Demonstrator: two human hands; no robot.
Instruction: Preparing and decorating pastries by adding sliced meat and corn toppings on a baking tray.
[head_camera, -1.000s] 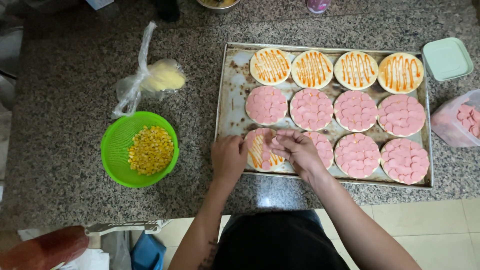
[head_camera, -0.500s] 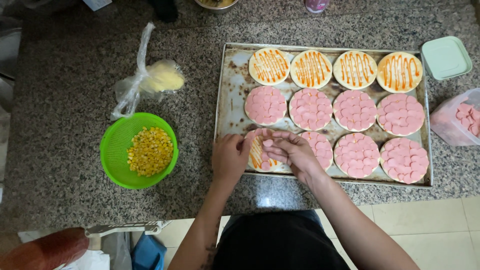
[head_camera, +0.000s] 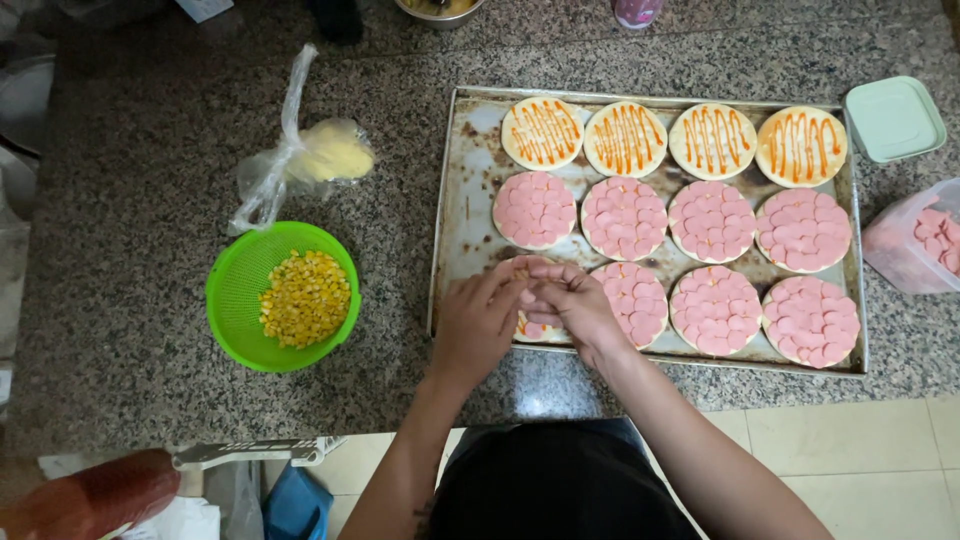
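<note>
Since a second ago: both hands have closed in over the near-left dough round (head_camera: 530, 325) at the 7 o'clock corner of the baking tray (head_camera: 455, 230). Earlier, bare sauce-striped dough showed between them; now the hands cover nearly all of it, with only a strip of pink slices visible at its near edge. Judgement: the sausage layer on this round is partly laid, and it is the last round in the two near rows not fully covered.

Left hand (head_camera: 478, 325): palm down, fingers curled toward 2 o'clock, tips meeting the right hand over the round. Right hand (head_camera: 572, 305): fingers bent and pointing to 9 o'clock, pinched loosely. Whether either hand has a slice in its fingertips cannot be told; the tips hide each other. Both forearms come up from 6 o'clock and converge.

Rest of tray: seven rounds fully covered in sausage slices (head_camera: 624, 217); the far row of four sauce-striped rounds (head_camera: 626, 139) carries no meat.

On the counter (head_camera: 130, 200): green colander of corn kernels (head_camera: 284, 297) at 9 o'clock of the tray, a knotted bag of yellow shreds (head_camera: 305, 160) beyond it, a clear tub of sausage slices (head_camera: 915, 245) at 3 o'clock, and a pale green lid (head_camera: 893, 118) at 2 o'clock.
</note>
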